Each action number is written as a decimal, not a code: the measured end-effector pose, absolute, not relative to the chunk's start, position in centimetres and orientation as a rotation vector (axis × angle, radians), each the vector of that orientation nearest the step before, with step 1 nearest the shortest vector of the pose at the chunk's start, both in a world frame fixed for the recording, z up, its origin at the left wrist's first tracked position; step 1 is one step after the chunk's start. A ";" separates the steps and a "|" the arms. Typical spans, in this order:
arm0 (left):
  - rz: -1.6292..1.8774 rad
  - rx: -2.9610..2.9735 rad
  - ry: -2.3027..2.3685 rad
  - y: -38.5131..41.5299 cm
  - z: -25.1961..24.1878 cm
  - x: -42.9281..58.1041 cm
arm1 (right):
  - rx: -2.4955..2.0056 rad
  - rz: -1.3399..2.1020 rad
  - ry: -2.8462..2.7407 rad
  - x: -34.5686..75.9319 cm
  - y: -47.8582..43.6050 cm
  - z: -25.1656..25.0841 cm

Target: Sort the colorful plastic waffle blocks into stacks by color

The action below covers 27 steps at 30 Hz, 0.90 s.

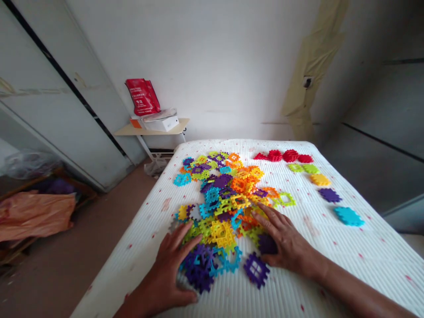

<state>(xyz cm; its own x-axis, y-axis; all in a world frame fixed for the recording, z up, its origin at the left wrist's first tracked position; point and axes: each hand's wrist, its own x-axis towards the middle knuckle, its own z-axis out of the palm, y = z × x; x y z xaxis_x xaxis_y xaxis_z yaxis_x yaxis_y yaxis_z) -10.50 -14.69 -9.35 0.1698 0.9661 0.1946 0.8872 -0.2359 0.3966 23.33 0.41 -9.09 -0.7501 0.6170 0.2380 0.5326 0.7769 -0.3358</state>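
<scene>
Both hands lay flat, fingers spread, gripping nothing. Left hand rested on the near-left fringe of the tile pile. Right hand rested on its near-right fringe, partly covering a purple tile. The pile sat mid-width on the white ribbed mat. Toward the right edge, far to near: red stacks, green stack, yellow stack, purple stack, cyan stack.

Well beyond the left hand, a red bag leans against the wall behind a white box on a small side table. Far off to that hand's left lies an orange plastic bag. Beyond the right hand, yellowish paper hangs on the wall.
</scene>
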 end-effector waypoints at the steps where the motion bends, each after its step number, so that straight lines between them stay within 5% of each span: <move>1: 0.593 2.273 1.828 -14.8 -10.0 -9.9 | -0.904 0.335 -2.614 22.7 0.6 -9.6; 19: 0.934 2.399 1.775 -12.9 -10.9 -7.8 | -0.946 0.643 -1.991 13.6 7.1 -6.6; 27: 1.026 2.390 1.648 -13.7 -10.6 -8.0 | -0.766 0.285 -2.054 15.6 6.0 -5.4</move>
<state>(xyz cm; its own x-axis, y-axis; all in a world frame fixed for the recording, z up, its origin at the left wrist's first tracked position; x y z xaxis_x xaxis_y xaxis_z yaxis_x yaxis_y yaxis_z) -8.01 -13.71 -10.59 0.2058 0.8510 0.4832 0.8095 -0.4255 0.4045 15.63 6.05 -5.42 -0.4050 0.6177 0.6741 0.4105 0.7816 -0.4696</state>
